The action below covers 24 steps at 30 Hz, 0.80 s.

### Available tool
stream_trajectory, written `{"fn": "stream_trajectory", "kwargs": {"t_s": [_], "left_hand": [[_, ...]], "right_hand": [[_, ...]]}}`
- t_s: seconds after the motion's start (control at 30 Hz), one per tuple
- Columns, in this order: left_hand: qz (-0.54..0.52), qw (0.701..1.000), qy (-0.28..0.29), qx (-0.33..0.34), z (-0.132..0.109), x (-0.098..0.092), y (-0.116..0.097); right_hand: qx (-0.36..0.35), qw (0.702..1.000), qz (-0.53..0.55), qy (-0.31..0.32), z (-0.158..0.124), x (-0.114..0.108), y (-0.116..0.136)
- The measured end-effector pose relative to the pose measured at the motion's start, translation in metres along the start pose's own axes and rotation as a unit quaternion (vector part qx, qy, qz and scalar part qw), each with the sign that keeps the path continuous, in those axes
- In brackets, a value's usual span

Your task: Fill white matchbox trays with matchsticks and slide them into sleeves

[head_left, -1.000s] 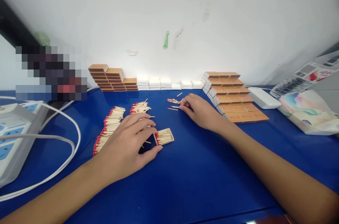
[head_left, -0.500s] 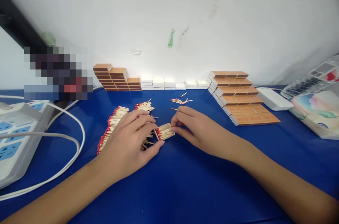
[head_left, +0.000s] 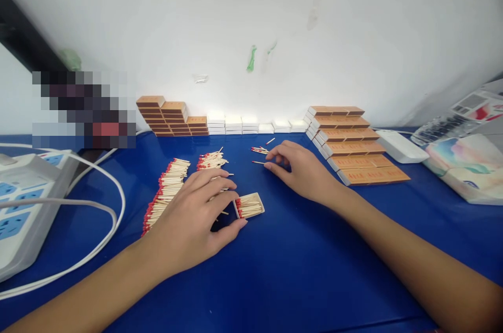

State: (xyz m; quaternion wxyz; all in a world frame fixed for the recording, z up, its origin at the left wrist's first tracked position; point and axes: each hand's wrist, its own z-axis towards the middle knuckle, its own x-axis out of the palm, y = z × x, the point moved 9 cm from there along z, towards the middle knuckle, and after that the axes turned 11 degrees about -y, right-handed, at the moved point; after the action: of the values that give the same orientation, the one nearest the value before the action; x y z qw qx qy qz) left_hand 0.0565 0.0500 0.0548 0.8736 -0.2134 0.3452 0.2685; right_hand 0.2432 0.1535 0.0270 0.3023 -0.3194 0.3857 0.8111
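Left hand (head_left: 192, 217): palm down, fingers arched, thumb and forefinger gripping the tray (head_left: 262, 204) at its left end.
Right hand (head_left: 296, 170): bent, thumb and fingertips at a loose match (head_left: 258, 162); cannot tell if pinched.
Tray: on the table (head_left: 314, 265), holding matches (head_left: 249, 207).
Room: glossy blue tabletop, white wall (head_left: 196, 23).
Writing: reddish characters on boxes (head_left: 371, 175), too small to read.

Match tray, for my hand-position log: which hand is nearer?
Left: the left hand is at the left end of the tray; the right hand is apart, farther back by loose matches.
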Motion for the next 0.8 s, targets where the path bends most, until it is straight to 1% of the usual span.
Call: {"fn": "stream_trajectory", "kwargs": {"t_s": [0.2,0.4,0.5,0.67,0.8], "left_hand": [[-0.001,1.0,0.002,0.001,0.0,-0.001,0.001],[0.0,1.0,-0.002,0.003,0.0,-0.001,0.001],[-0.002,1.0,0.002,0.0,-0.001,-0.001,0.001],[0.003,1.0,0.002,0.002,-0.001,0.0,0.0],[0.003,1.0,0.001,0.005,-0.002,0.001,0.001]], "right_hand": [[0.012,0.999,-0.033,0.025,0.005,0.014,-0.015],[0.013,0.999,-0.046,-0.001,0.011,0.009,-0.028],[0.007,0.999,-0.049,-0.008,0.012,0.009,-0.028],[-0.014,0.999,-0.041,-0.024,0.016,0.013,-0.02],[-0.015,0.999,-0.035,-0.034,0.02,0.015,-0.017]]}}
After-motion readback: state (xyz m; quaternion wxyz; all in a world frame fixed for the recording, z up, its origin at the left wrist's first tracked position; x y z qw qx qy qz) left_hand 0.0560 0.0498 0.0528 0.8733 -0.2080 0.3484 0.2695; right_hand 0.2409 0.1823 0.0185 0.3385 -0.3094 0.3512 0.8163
